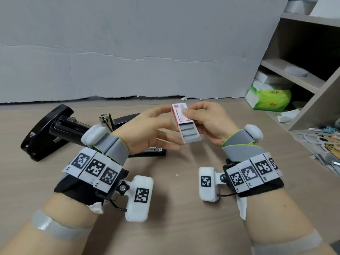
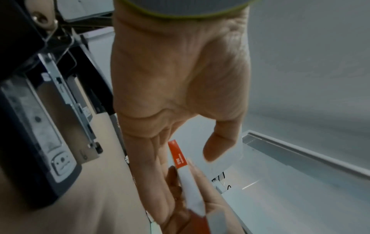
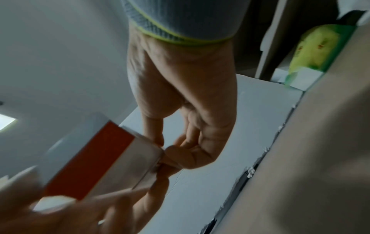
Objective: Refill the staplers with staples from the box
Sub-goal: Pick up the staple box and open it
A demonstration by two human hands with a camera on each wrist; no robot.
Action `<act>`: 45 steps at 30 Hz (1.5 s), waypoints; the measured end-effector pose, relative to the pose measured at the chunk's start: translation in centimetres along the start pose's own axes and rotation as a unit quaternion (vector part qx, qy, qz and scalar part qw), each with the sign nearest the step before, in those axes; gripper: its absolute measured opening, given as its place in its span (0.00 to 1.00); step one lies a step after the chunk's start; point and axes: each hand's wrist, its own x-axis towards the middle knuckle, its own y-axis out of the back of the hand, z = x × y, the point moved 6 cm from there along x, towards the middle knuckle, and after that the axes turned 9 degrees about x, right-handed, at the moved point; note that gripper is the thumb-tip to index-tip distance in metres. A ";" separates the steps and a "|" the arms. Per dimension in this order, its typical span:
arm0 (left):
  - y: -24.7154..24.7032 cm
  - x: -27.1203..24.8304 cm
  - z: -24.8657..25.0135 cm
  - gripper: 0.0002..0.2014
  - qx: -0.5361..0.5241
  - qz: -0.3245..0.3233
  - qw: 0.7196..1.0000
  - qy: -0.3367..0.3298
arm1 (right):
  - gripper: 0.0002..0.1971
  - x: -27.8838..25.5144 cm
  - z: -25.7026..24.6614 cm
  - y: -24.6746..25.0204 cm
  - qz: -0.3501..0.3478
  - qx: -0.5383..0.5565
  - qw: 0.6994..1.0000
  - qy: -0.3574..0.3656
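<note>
A red and white staple box (image 1: 180, 115) is held above the table, its inner tray (image 1: 190, 134) slid out toward me with grey staples showing. My right hand (image 1: 185, 115) pinches the box, thumb on top and fingers beneath; the right wrist view shows that hand (image 3: 162, 150) at the end of the box (image 3: 90, 166). My left hand (image 1: 165, 126) lies against the box's left side with nearly straight fingers, some under the tray. A large black stapler (image 1: 46, 133) lies opened on the left. A second black stapler (image 1: 127, 118) is partly hidden behind my left hand.
The wooden table (image 1: 184, 227) ends at a grey board (image 1: 128, 52) standing at the back. A shelf unit (image 1: 303, 70) stands at the right, with a green tissue pack (image 1: 270, 100) at its foot. Loose papers and clutter (image 1: 322, 140) lie along the right edge.
</note>
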 end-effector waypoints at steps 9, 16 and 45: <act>0.9 0.8 -1.0 0.08 -0.047 0.105 0.993 0.017 | 0.05 -0.7 -1.5 -1.1 -0.031 -0.174 0.981 0.078; 2.3 1.1 -1.3 0.09 -0.053 0.200 0.978 0.006 | 0.12 -1.9 -2.0 -1.9 -0.072 -0.394 0.911 0.101; 3.0 0.6 -1.3 0.14 0.033 0.189 0.980 0.047 | 0.09 -2.2 -2.1 -5.4 -0.184 -0.603 0.764 0.133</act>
